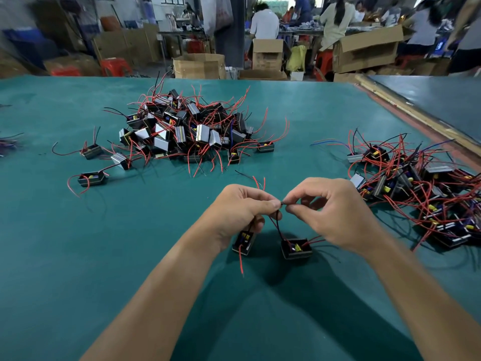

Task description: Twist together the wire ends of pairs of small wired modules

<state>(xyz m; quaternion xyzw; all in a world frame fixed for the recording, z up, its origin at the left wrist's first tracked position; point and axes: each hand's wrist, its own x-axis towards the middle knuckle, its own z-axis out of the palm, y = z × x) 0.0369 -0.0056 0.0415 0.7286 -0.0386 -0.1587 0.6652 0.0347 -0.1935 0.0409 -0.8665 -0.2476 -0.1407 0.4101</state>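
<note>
You have no text, label, brand or number that can be read here. Any print on the small black wired modules (182,131) or the brown cardboard boxes (266,59) at the far side is too small and blurred to make out.

Teal-topped desk (78,256); second desk (437,100) at right, pale wooden strip (406,108) along its edge. Behind: open cardboard boxes (199,66), red plastic stools (114,66), people (265,24) seated, backs turned.
</note>
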